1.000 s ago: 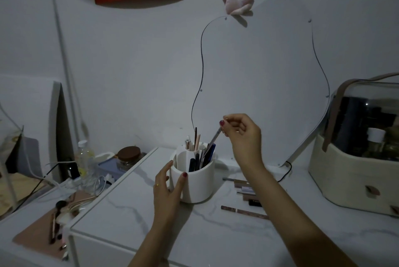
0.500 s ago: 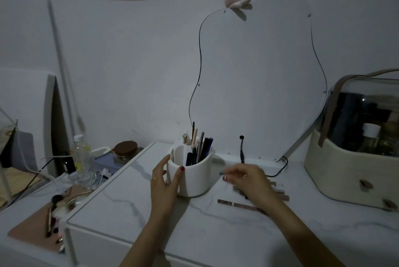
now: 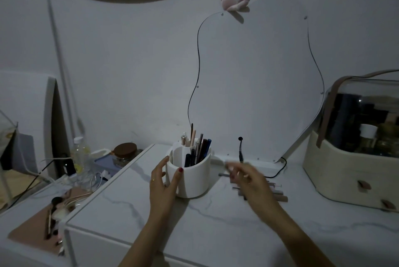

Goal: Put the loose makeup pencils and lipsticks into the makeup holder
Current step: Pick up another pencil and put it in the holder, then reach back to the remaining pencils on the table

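The holder is a white plastic cylinder, smooth and matte, split inside by curved partitions; it stands on the pale marbled tabletop, and already carries a bunch of upright pencils and tubes leaning against its back wall. It looks light enough to skid or tip if knocked, which is probably why the left hand cups its left side, fingers and thumb curved round the wall and touching it.

Just right of the holder lies the loose makeup: thin pencils and a few short lipstick-like sticks, side by side, flat on the tabletop. They look stiff, light and slick, round enough to roll, so I'd judge the best hold is a fingertip pinch near the middle of the barrel, lifting straight up so the neighbours stay put.

The right hand hovers over the near end of that row, between it and the holder. It is blurred; something thin and grey pokes out on the holder side of it, but I cannot tell whether the grip is clamped on that or parted above it

A domed case sits well right of the holder
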